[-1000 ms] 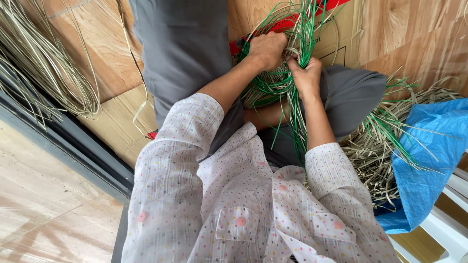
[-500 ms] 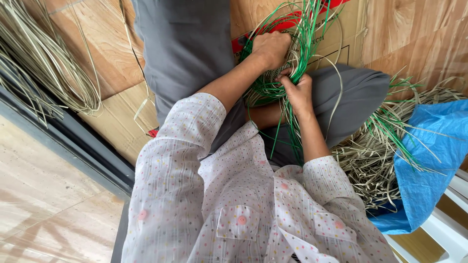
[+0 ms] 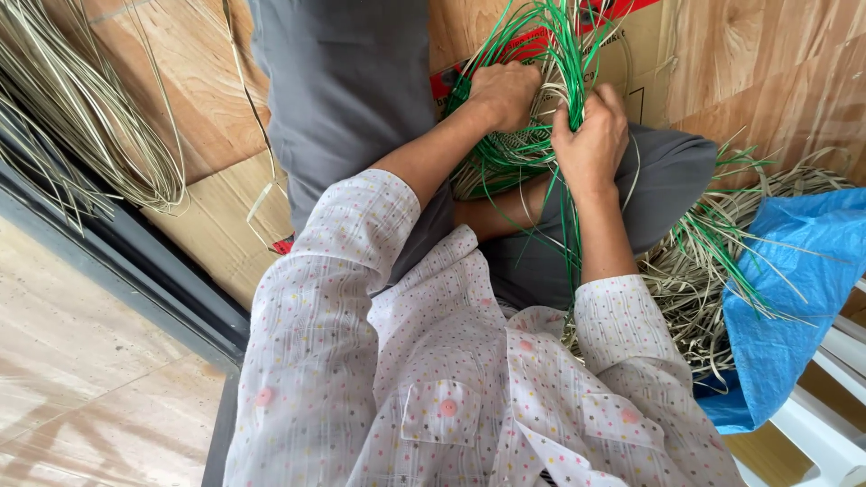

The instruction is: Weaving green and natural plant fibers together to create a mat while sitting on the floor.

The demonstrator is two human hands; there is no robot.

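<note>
1. Over the lap, both hands work a bundle of green strands [image 3: 528,149] mixed with pale ones; the bundle sits between the grey-trousered knees, above a cardboard sheet [image 3: 649,54] on the floor.
2. Left hand [image 3: 503,93]: fingers curled tight into the top of the bundle, clamped on the strands. Right hand [image 3: 591,135]: closed around a few green strands at the bundle's right side, thumb up.
3. Risk: long loose strand ends arch over both hands; they look springy, and a slack grip would likely let the woven part loosen.
4. Risk: a heap of pale cuttings [image 3: 713,271] lies just beside the right knee, touching a blue plastic sheet [image 3: 794,298]; stray ends could tangle with the working strands.
5. Risk: thin stiff ends near wrists could scratch.
6. Coils of pale strip [image 3: 81,117] lie well apart, at left.
</note>
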